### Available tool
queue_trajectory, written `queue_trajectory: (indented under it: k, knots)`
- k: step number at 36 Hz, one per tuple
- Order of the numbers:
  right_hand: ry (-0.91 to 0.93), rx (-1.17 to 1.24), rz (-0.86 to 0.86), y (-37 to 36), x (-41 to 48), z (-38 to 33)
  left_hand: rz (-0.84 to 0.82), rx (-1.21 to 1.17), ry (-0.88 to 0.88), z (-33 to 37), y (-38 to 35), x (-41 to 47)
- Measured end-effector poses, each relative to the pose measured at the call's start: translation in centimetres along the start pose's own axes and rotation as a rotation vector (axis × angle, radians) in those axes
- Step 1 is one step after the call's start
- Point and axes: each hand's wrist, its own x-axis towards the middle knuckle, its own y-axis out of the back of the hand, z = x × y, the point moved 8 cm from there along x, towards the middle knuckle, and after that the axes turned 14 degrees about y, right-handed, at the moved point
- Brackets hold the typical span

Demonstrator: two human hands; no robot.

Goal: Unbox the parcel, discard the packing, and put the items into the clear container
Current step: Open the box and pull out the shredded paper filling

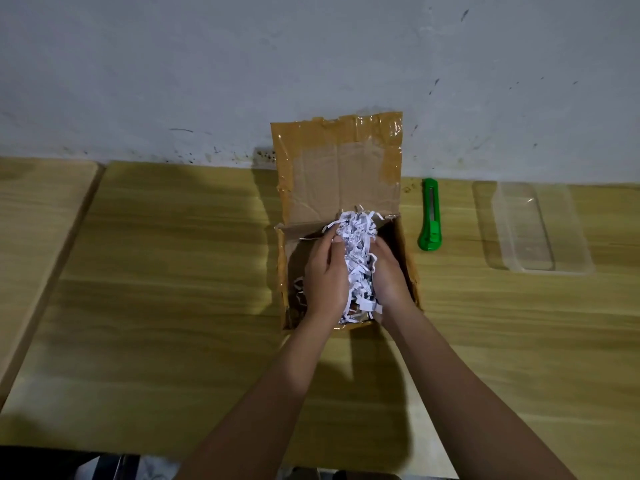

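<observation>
Centre frame, inside the open cardboard box [346, 188], left hand [325, 271] and right hand [388, 271] clamp a wad of shredded paper [356, 244] between them: light, springy, sheds strands, so scoop from underneath. Clear container [540, 226] waits right.

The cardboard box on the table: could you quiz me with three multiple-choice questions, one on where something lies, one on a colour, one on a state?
1. Where does the knife lie?
A. Inside the box
B. Between the box and the clear container
C. Left of the box

2. What colour is the knife's handle?
A. Green
B. Red
C. Black

3. What state is the box in?
A. Taped shut
B. Crushed flat
C. Open, lid flap up

Answers:
1 B: the knife lies on the table, right of the box and left of the clear container.
2 A: its handle is bright green.
3 C: the flap stands up against the wall while the left hand and right hand gather shredded paper.
</observation>
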Motion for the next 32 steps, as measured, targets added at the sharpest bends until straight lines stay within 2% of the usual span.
queue_trajectory:
  k: [20,32]
  knots:
    - [0.211,-0.007,-0.068,-0.8,-2.4,-5.4,-0.125,-0.173,-0.162,3.7,0.3,-2.5]
    - [0.348,0.051,0.023,0.1,-5.2,-8.3,-0.222,-0.157,-0.283,6.2,-0.3,-5.4]
